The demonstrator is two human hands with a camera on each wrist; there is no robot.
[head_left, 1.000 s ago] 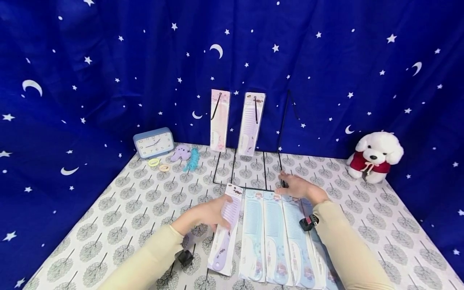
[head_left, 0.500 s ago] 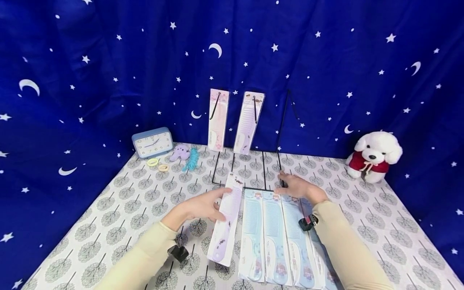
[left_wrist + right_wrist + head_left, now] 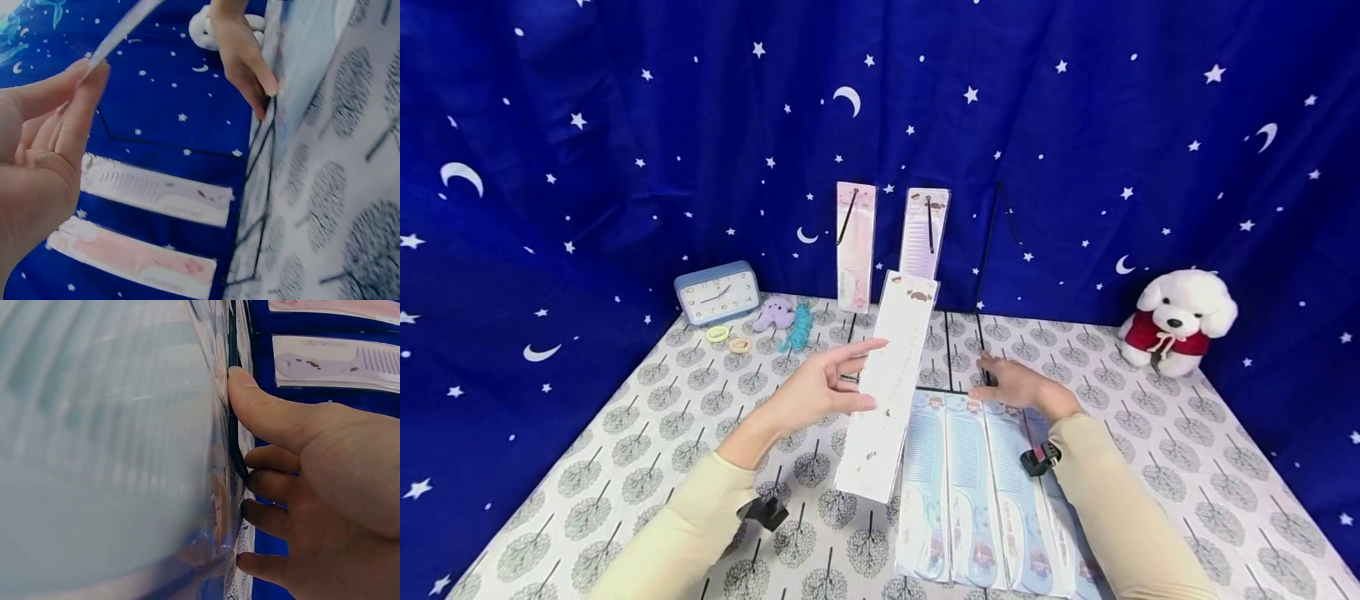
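My left hand (image 3: 812, 392) pinches a packaged comb (image 3: 887, 392) by its left edge, thumb in front and fingers behind. The comb's wrapper is washed out by glare and tilts upright above the table. In the left wrist view that package shows edge-on between thumb and fingertips. My right hand (image 3: 1018, 387) rests at the front right corner of a black wire display rack (image 3: 950, 350), its thumb and fingertips touching the wire in the right wrist view. A pink packaged comb (image 3: 855, 250) and a purple packaged comb (image 3: 919, 237) hang from the rack's hooks; the held package covers the purple one's lower part.
Several blue packaged combs (image 3: 922, 483) lie in a row before the rack, partly under my right forearm. At the back left are a blue clock (image 3: 718, 293), a purple plush toy (image 3: 775, 313), a teal bundle (image 3: 799, 327) and hair ties (image 3: 717, 334). A white plush dog (image 3: 1176, 321) sits right.
My left hand has lifted the purple packaged comb off the table, raising it forward toward the rack and tilting it upright. The right hand has stayed at the rack's corner.
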